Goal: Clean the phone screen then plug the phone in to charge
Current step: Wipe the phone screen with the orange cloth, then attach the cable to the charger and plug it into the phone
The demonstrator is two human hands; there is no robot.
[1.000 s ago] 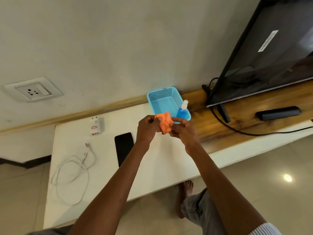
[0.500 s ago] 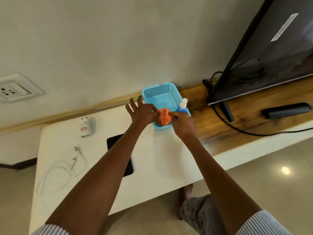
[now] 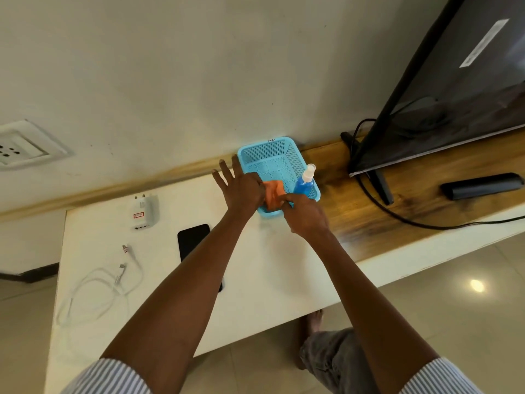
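An orange cloth (image 3: 274, 194) lies bunched over the near rim of a blue mesh basket (image 3: 267, 155). My left hand (image 3: 241, 189) pinches the cloth's left side while its other fingers are spread. My right hand (image 3: 305, 214) holds the cloth's right side. A blue spray bottle (image 3: 305, 182) stands in the basket's right corner. The black phone (image 3: 193, 237) lies screen up on the white table (image 3: 99, 223), partly hidden by my left forearm. A white charger adapter (image 3: 145, 211) and a coiled white cable (image 3: 113, 277) lie to its left.
A wall socket (image 3: 20, 147) sits at the far left on the wall. A TV (image 3: 454, 89) stands on the wooden shelf (image 3: 355, 211) at right, with a black cord (image 3: 412, 220) and a black remote-like bar (image 3: 481, 186). My foot shows under the table.
Both hands have carried the orange cloth away from above the table and down onto the basket's near rim. My left fingers have spread apart.
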